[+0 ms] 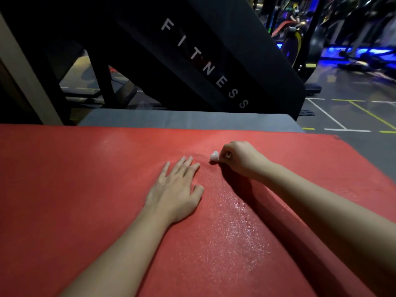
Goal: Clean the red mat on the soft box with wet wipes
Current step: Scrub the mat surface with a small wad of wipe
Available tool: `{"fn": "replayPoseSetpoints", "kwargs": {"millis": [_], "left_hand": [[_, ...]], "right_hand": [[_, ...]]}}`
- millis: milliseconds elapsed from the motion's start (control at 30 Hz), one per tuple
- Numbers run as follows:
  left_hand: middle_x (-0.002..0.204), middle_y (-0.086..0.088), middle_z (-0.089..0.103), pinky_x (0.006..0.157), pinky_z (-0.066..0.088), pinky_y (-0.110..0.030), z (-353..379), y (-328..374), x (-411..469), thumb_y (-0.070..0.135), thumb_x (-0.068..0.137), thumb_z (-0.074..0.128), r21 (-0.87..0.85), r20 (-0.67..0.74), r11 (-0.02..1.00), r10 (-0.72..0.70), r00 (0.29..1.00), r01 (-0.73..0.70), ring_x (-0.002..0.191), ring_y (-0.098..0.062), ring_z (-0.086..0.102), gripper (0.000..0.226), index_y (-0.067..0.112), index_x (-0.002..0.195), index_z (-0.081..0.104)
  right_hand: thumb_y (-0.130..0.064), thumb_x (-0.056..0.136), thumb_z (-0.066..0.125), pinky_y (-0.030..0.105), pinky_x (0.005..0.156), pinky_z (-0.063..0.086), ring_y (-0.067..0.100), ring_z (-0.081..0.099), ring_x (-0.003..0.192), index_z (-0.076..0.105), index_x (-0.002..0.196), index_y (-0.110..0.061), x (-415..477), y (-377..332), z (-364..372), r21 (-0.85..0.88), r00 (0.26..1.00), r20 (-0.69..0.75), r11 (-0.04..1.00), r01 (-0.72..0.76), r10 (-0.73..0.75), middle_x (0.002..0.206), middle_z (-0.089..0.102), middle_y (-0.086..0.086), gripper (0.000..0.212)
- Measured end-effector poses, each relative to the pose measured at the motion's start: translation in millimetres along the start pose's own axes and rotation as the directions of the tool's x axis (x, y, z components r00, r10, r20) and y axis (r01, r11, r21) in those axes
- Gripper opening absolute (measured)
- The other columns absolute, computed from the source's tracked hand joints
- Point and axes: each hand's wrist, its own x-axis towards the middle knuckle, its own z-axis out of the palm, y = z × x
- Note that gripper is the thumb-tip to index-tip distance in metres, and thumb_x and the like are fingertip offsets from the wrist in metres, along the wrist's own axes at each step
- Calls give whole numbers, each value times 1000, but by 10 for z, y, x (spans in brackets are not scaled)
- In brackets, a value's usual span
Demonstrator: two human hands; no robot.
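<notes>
The right hand [240, 159] is curled into a loose fist, thumb and fingers pinching a small, bunched white wipe [214, 156]. The wipe sticks out from the fingertips on the hand's left side and touches the mat [64, 179]. The knuckles point away from the person, and the forearm runs back to the lower right corner of the view, casting a dark shadow beside it.

The left hand [175, 189] lies flat on the mat, palm down, with its fingers straight and slightly spread, holding nothing. Its fingertips are near the wipe but apart from it.

Between the two forearms the mat glistens: a wet patch [242, 221] of fine droplets and a thin shiny streak runs from near the wipe toward the person. The mat is red and fills the lower part of the view, lying on top of a grey soft box [192, 120], whose far edge and right side show past the mat's border.

Behind the box leans a black panel [214, 50] with the white letters FITNESS running down it. To the right is a dark floor [342, 112] marked with white and yellow lines, and farther back stand gym machines [300, 39] lit in blue, too blurred to make out.
</notes>
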Motion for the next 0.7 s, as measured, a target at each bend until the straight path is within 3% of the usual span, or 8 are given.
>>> {"fn": "replayPoseSetpoints", "kwargs": {"millis": [100, 167, 233, 300, 467, 600, 700], "left_hand": [[171, 9, 5, 128, -4, -42, -12, 12, 0, 58, 79, 1, 0, 0, 1000, -4, 1000, 4, 156, -4, -5, 88, 31, 161, 15], [171, 9, 6, 127, -4, -41, -17, 4, -1, 58, 79, 1, 3, -3, 1000, -3, 1000, 3, 156, -4, -4, 88, 32, 161, 16], [171, 9, 8, 127, -4, -41, -9, 0, 9, 59, 78, 2, 10, -6, 1000, -7, 1000, 7, 156, -4, -3, 88, 32, 161, 17], [171, 9, 10, 127, -4, -40, 3, 8, 3, 58, 79, 4, -5, -4, 1000, -10, 1000, 10, 156, -4, -2, 86, 33, 160, 19], [171, 9, 9, 128, -3, -42, -12, -18, 12, 58, 83, 8, 4, -2, 1000, -2, 1000, 2, 156, -5, -2, 82, 32, 160, 18], [171, 8, 10, 128, -3, -42, 0, -16, 8, 58, 82, 5, 2, -13, 1000, -4, 1000, 4, 156, -6, 0, 83, 32, 160, 18], [171, 9, 10, 128, -1, -42, 13, -13, 23, 58, 81, 3, 10, -13, 1000, -1, 1000, 1, 156, -6, 0, 85, 33, 160, 18]], "right_hand": [[-22, 90, 61, 36, 70, 41, 33, 57, 87, 64, 84, -9, 214, 20, 121, -6, 993, -113, 1000, 14, -15, 87, 57, 10, 15], [-22, 88, 62, 39, 73, 46, 36, 57, 89, 65, 80, -9, 466, -2, 191, -9, 986, -165, 1000, 27, -28, 87, 57, 12, 15], [-25, 88, 64, 37, 74, 45, 37, 59, 92, 71, 83, -8, 713, 23, 193, 32, 979, -196, 999, -42, 48, 88, 60, 16, 19], [-35, 90, 65, 33, 71, 40, 34, 61, 91, 74, 88, -8, 866, 122, 149, 56, 972, -177, 988, -145, 153, 90, 64, 19, 28], [-31, 91, 65, 37, 73, 46, 37, 61, 86, 73, 85, -5, 733, 124, 75, 8, 996, -82, 999, 47, -46, 83, 63, 16, 28], [-50, 84, 60, 33, 72, 49, 28, 64, 82, 72, 85, -16, 594, 198, -97, -35, 998, 69, 999, -10, 12, 85, 71, 7, 36], [-27, 90, 64, 29, 66, 37, 31, 63, 83, 67, 77, -10, 704, 187, -36, -14, 1000, -13, 1000, -11, 11, 82, 66, 12, 22]]}}
